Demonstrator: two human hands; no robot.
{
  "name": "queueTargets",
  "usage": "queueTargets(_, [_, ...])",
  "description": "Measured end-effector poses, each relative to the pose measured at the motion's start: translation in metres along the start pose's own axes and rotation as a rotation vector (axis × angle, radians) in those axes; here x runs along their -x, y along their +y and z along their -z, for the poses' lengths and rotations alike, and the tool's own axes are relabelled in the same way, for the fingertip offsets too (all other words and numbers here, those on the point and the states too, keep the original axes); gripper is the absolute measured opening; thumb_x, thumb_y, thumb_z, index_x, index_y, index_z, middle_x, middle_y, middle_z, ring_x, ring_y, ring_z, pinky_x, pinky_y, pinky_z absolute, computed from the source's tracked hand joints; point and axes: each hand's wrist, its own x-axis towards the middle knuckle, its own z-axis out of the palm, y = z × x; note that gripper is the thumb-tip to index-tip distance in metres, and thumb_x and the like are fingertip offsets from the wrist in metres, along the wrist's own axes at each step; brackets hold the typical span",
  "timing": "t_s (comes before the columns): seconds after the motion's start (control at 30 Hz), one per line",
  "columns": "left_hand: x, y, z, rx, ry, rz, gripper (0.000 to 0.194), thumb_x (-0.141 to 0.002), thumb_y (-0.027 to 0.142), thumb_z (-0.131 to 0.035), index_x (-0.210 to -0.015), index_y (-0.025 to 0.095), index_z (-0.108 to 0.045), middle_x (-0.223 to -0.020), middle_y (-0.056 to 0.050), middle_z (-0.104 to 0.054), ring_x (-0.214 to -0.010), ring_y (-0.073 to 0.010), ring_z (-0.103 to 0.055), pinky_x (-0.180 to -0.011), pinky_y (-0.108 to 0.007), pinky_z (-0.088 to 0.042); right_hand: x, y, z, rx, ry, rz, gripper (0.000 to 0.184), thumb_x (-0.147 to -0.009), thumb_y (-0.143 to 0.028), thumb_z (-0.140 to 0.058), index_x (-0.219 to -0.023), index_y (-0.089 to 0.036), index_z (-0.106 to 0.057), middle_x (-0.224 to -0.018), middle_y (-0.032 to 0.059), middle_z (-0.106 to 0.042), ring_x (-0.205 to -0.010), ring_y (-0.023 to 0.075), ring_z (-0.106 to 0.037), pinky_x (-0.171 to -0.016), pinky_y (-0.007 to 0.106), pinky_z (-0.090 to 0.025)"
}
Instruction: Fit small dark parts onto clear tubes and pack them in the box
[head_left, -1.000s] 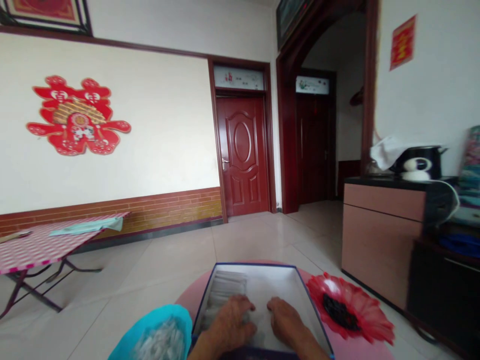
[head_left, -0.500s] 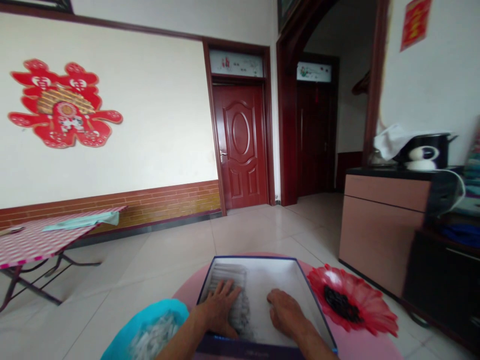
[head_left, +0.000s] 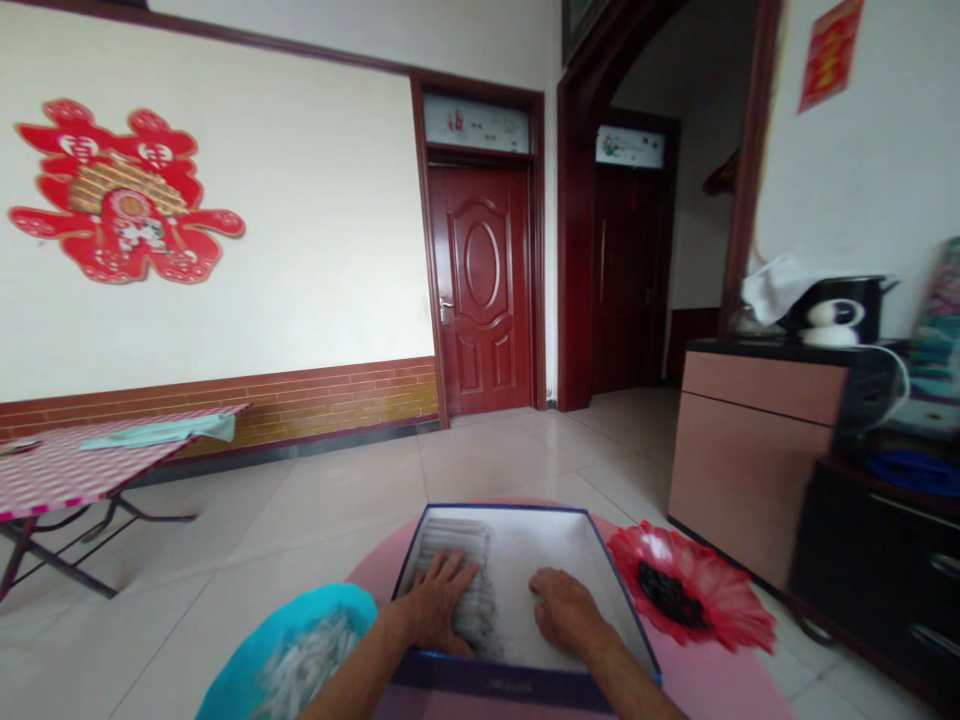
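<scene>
A shallow box (head_left: 555,530) with a white inside and dark blue edges lies in front of me. Thin greyish-white sticks (head_left: 454,538) are lined up in a row along its left side. My left hand (head_left: 441,608) rests on these sticks, palm down and fingers spread. Over the bare right part of the box floor is my right hand (head_left: 568,612), its fingers curled together. Whatever those fingers may hold is hidden. Left of the box, a turquoise bowl (head_left: 244,630) contains many loose whitish pieces (head_left: 307,660), blurred in the picture.
The box stands on a round pink table (head_left: 720,685). To its right sits a red flower-shaped dish (head_left: 735,605) with dark pieces (head_left: 666,592) in it. A folding table (head_left: 67,470) with a checked cover is at the left, a cabinet (head_left: 750,450) at the right.
The view has shifted slightly, so the box and dishes sit a little higher in the picture. Both hands keep nearly the same places in the box.
</scene>
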Motion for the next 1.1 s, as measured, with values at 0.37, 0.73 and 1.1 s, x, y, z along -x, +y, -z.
queueTargets(0.37, [0.000,0.002,0.001,-0.011,-0.002,0.016,0.122,-0.045,0.063,-0.070,-0.140,0.024,-0.006,-0.147,-0.012,0.002,-0.130,-0.0400,0.003,-0.096,-0.064,-0.016,0.000,-0.001,0.000,0.039,-0.040,0.009,0.030,-0.066,-0.007,-0.045,-0.089,-0.012,-0.064,-0.094,0.0142,-0.065,-0.091,0.0235,-0.058,-0.083,0.030,-0.039])
queueTargets(0.73, [0.002,0.007,0.003,-0.021,0.003,0.039,0.121,-0.044,0.064,-0.070,-0.140,0.023,-0.008,-0.147,-0.011,0.002,-0.130,-0.0386,0.005,-0.098,-0.063,-0.012,-0.002,-0.005,0.001,0.064,-0.061,-0.040,0.035,-0.068,-0.004,-0.042,-0.093,-0.012,-0.065,-0.097,0.0150,-0.066,-0.093,0.0238,-0.059,-0.082,0.030,-0.040])
queueTargets(1.1, [0.001,0.009,0.006,-0.029,-0.011,0.052,0.125,-0.041,0.069,-0.068,-0.140,0.023,-0.008,-0.147,-0.010,0.002,-0.130,-0.0384,0.006,-0.099,-0.061,-0.011,-0.003,-0.007,-0.001,0.068,-0.064,-0.046,0.033,-0.070,-0.003,-0.040,-0.092,-0.009,-0.065,-0.097,0.0162,-0.066,-0.093,0.0233,-0.059,-0.082,0.029,-0.040])
